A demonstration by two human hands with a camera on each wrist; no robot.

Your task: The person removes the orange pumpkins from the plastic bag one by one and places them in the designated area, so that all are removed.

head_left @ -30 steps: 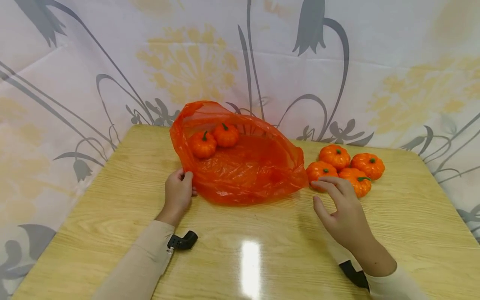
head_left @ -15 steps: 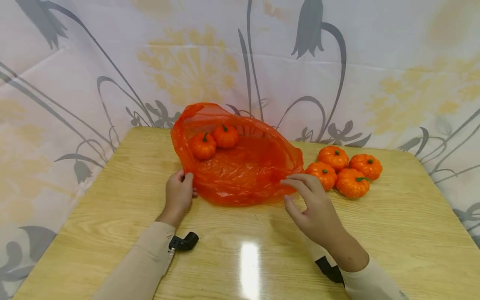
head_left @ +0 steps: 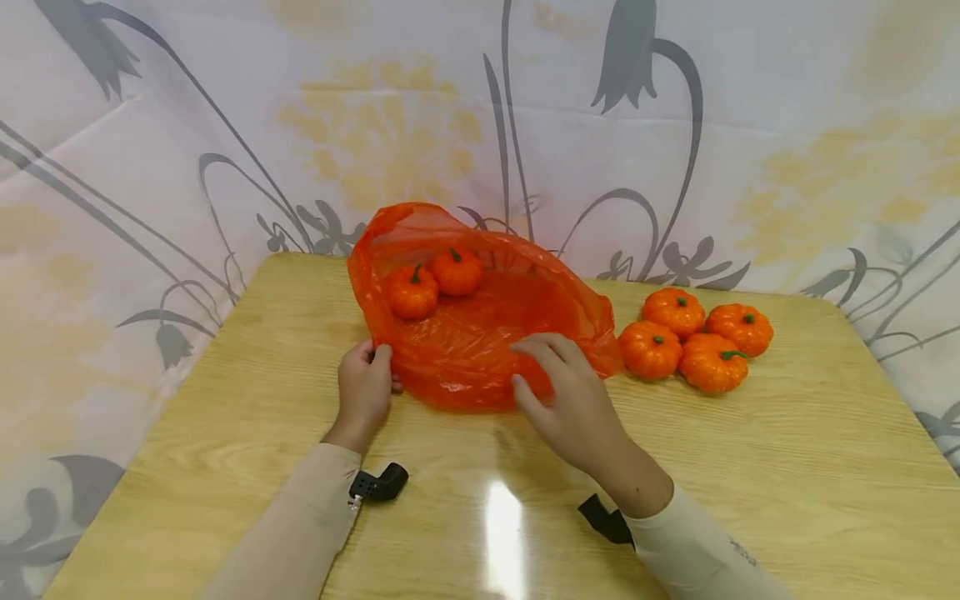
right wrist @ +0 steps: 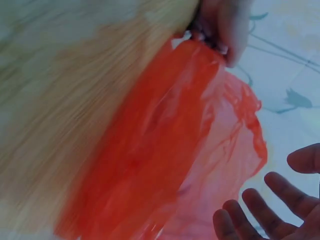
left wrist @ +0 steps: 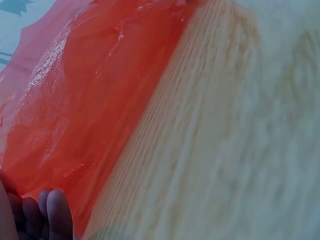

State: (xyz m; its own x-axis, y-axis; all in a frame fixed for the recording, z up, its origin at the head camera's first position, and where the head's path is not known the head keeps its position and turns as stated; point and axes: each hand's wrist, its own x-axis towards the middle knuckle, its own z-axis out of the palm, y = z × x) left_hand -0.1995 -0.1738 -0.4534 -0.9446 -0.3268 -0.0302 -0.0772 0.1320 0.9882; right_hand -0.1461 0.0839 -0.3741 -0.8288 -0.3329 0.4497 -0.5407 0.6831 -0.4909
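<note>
An orange plastic bag (head_left: 457, 383) lies on the table, its mouth held wide. Inside, at the left, sit two small orange pumpkins with green stems, a front pumpkin (head_left: 411, 293) and a rear pumpkin (head_left: 457, 272). My left hand (head_left: 365, 383) grips the bag's left edge with thumb and fingers; its fingertips (left wrist: 59, 215) show in the left wrist view. Over the bag's front right part is my right hand (head_left: 573, 408), fingers spread and relaxed, holding nothing. The right wrist view shows the right hand (right wrist: 280, 210) beside the bag (right wrist: 160, 130).
Several more pumpkins (head_left: 712, 363) cluster on the wooden table (head_left: 810, 467) just right of the bag. Behind the table hangs a floral cloth (head_left: 420, 108). A black camera mount (head_left: 380, 482) sticks out from the left sleeve, another mount (head_left: 606, 521) from the right.
My right hand has moved left, from in front of the loose pumpkins to over the bag's front right. The left hand keeps its grip, and the pumpkins stay where they were.
</note>
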